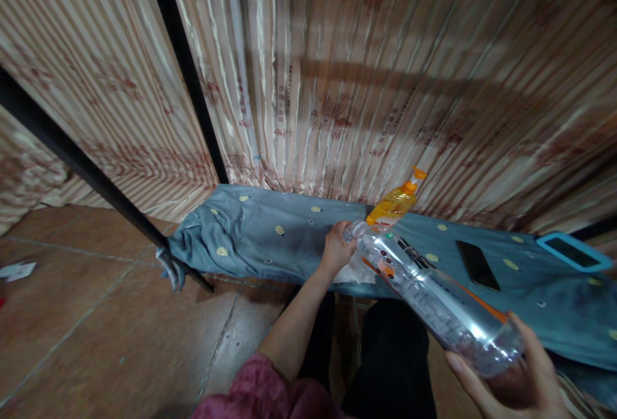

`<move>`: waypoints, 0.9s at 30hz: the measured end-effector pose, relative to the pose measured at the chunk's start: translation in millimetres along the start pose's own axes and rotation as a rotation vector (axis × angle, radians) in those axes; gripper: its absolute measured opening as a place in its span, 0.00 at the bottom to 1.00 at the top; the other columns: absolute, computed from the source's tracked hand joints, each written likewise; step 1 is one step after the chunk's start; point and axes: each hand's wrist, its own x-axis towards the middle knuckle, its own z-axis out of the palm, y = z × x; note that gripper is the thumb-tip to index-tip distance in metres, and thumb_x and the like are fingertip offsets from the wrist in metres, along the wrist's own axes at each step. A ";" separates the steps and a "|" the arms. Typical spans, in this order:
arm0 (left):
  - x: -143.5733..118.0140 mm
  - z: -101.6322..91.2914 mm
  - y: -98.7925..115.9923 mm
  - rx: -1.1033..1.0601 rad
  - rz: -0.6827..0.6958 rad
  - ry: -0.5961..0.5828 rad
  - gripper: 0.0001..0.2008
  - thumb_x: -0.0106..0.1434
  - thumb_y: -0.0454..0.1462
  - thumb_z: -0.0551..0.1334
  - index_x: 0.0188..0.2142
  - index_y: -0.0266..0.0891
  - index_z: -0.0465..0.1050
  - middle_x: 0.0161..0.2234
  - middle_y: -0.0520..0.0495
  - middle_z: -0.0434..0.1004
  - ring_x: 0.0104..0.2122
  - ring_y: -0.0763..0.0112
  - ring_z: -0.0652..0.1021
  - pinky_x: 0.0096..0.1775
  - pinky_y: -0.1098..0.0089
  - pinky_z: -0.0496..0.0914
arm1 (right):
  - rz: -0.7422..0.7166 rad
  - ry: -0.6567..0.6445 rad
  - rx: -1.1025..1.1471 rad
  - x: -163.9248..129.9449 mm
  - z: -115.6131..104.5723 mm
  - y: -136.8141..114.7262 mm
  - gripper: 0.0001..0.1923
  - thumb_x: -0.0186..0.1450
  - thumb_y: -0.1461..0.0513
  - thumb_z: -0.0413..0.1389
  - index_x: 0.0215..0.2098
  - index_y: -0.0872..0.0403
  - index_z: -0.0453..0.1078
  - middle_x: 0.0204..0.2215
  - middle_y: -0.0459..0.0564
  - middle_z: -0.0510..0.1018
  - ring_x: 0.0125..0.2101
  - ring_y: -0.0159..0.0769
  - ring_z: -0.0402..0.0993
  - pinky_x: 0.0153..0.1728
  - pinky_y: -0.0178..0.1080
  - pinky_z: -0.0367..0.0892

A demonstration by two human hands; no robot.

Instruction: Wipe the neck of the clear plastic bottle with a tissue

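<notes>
The left hand (339, 245) grips the neck of a clear bottle (434, 287), the right hand (527, 380) its base, slanting it over the near edge of a cloth-covered table (260, 232); a pump bottle (393, 205) sits toward the far edge; a phone (477, 265) lies nearer the right end; striped curtains (332, 91) hang behind, above tiled floor (72, 316).

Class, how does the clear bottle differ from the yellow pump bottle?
The clear bottle looks colourless with a printed label; the pump bottle is yellow with an orange top. The left hand and right hand hold the clear bottle; neither holds the pump bottle. Both look see-through.
</notes>
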 end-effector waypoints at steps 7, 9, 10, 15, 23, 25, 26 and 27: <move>-0.1 -0.6 2.7 -0.022 -0.009 0.009 0.11 0.58 0.32 0.67 0.41 0.38 0.74 0.39 0.47 0.80 0.41 0.63 0.79 0.46 0.66 0.73 | 0.014 -0.019 0.053 -0.4 0.6 6.5 0.53 0.55 0.42 0.66 0.69 0.57 0.55 0.50 0.58 0.79 0.41 0.51 0.81 0.41 0.51 0.79; -0.1 -0.9 3.6 -0.022 -0.014 0.008 0.10 0.58 0.33 0.67 0.41 0.38 0.74 0.39 0.47 0.80 0.40 0.63 0.79 0.46 0.66 0.73 | 0.018 -0.025 0.068 -0.8 1.0 8.2 0.53 0.55 0.43 0.66 0.69 0.57 0.54 0.50 0.58 0.78 0.41 0.51 0.81 0.42 0.52 0.79; 0.0 -1.1 4.0 -0.020 -0.015 0.007 0.10 0.58 0.33 0.67 0.41 0.38 0.74 0.39 0.47 0.80 0.41 0.64 0.79 0.46 0.66 0.73 | 0.020 -0.021 0.070 -1.1 1.3 8.6 0.53 0.55 0.43 0.66 0.69 0.57 0.54 0.50 0.58 0.78 0.41 0.51 0.80 0.42 0.52 0.78; -0.2 -1.6 3.9 -0.021 -0.012 0.002 0.10 0.58 0.32 0.67 0.41 0.38 0.74 0.39 0.47 0.80 0.41 0.64 0.79 0.47 0.66 0.73 | 0.007 -0.007 0.054 -1.1 2.4 5.5 0.52 0.55 0.43 0.65 0.69 0.57 0.55 0.49 0.58 0.79 0.42 0.52 0.80 0.44 0.52 0.78; 0.4 1.1 0.0 -0.020 -0.016 0.005 0.12 0.57 0.32 0.68 0.41 0.38 0.74 0.39 0.47 0.80 0.41 0.64 0.79 0.47 0.66 0.73 | 0.007 -0.017 0.012 0.3 1.3 0.3 0.51 0.57 0.43 0.65 0.70 0.56 0.54 0.50 0.57 0.79 0.43 0.52 0.80 0.43 0.52 0.78; 0.4 1.1 -0.2 -0.014 -0.013 0.003 0.12 0.57 0.32 0.67 0.42 0.37 0.74 0.39 0.47 0.80 0.41 0.64 0.79 0.46 0.66 0.73 | -0.004 -0.026 0.036 0.2 1.9 0.7 0.52 0.57 0.43 0.65 0.70 0.57 0.54 0.49 0.57 0.79 0.43 0.51 0.80 0.43 0.51 0.79; 0.3 1.0 -0.2 -0.010 -0.010 0.001 0.12 0.57 0.32 0.67 0.42 0.37 0.74 0.39 0.47 0.80 0.41 0.63 0.79 0.46 0.66 0.73 | -0.008 -0.023 0.048 0.0 2.1 0.8 0.52 0.57 0.43 0.65 0.70 0.57 0.54 0.49 0.57 0.79 0.42 0.51 0.80 0.43 0.50 0.79; 0.2 0.8 -0.1 -0.006 -0.007 0.001 0.12 0.57 0.32 0.67 0.42 0.37 0.74 0.40 0.46 0.80 0.41 0.63 0.79 0.46 0.66 0.73 | -0.010 -0.016 0.060 -0.2 2.3 0.7 0.52 0.56 0.43 0.65 0.70 0.58 0.54 0.49 0.58 0.79 0.42 0.50 0.81 0.42 0.50 0.79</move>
